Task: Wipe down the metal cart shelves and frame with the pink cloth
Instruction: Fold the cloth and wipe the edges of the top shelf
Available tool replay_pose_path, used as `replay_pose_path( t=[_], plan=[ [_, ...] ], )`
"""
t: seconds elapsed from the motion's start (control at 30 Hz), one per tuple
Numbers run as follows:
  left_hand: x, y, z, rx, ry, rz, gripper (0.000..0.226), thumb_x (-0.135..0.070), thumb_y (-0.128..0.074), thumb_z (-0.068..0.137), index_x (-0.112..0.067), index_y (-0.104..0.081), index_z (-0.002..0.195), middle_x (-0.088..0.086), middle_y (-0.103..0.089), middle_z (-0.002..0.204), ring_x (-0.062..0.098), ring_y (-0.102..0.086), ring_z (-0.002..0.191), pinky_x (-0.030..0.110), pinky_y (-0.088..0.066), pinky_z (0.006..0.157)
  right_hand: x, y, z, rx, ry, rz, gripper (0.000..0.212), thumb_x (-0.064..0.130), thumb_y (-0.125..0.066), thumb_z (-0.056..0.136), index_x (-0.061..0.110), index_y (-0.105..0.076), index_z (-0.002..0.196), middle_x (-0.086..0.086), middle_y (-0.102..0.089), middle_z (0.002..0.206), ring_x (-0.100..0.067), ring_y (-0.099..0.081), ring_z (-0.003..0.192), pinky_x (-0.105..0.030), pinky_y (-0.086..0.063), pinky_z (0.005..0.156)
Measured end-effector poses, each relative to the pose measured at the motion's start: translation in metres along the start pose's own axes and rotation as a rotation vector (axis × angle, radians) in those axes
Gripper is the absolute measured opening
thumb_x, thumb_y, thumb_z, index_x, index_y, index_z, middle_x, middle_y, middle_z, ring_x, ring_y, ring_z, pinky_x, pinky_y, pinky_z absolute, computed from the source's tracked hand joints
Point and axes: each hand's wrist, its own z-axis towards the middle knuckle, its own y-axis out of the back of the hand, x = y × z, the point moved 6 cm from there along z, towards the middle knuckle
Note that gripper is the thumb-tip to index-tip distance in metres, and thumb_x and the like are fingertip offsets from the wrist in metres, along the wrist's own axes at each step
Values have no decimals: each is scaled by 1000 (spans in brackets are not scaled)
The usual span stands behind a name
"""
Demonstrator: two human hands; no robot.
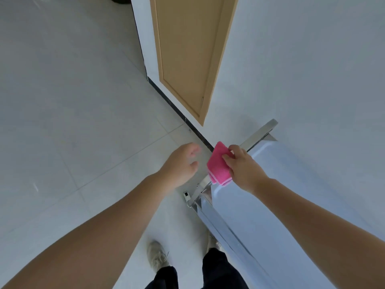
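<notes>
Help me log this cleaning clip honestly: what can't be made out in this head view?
1. Lower shelves of the metal cart: head view, hidden beneath its top surface.
2. Frame rail where the pink cloth sits: covered by the cloth and the right hand.
3. Fingertips of the left hand: motion-blurred.
4. Small white object by the cart's corner: too small to identify.
5. Cart's near end: cut off by the bottom edge.

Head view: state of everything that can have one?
metal cart: standing upright.
right hand: grips the pink cloth.
pink cloth: folded, held at the cart's end rail.
left hand: open, holds nothing, off the cart.
wooden door: looks shut.
</notes>
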Motion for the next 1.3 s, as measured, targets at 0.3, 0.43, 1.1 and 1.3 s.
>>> replay_pose_path(
  t=[0.3, 0.43, 1.1, 1.3],
  plan=[
    [28, 15, -10, -19, 12, 69, 31, -7, -53, 90, -11, -55, 121, 0, -58, 121, 11, -56, 107, 30, -45, 96, 27, -22, 14, -177, 321, -89, 40, 27, -45, 90, 6, -65, 117, -19, -58, 127, -38, -51, 123, -51, -34, 109],
    [36, 17, -14, -43, 28, 59, 28, -5, -53, 89, -11, -58, 115, -2, -61, 114, 8, -57, 100, 29, -47, 94, 29, -26, 32, -291, 283, -103, 39, 24, -38, 94, 9, -66, 71, -6, -58, 66, -31, -53, 66, -40, -45, 85],
    [15, 23, -26, -96, 83, 132, 20, -9, -54, 91, -17, -62, 108, -14, -61, 103, 2, -55, 95, 3, -37, 73, -1, -30, 34, -426, 420, 49, 30, 27, -50, 92, 14, -60, 67, -1, -51, 60, -25, -45, 56, -36, -43, 65],
    [0, 27, -28, -164, 110, 125, 19, -8, -56, 90, -19, -63, 104, -16, -63, 100, -9, -50, 101, 0, -38, 72, -43, -21, 41, -383, 392, 109, 42, 34, -34, 100, 16, -66, 80, -1, -60, 72, -25, -53, 66, -34, -43, 75]
  ],
)
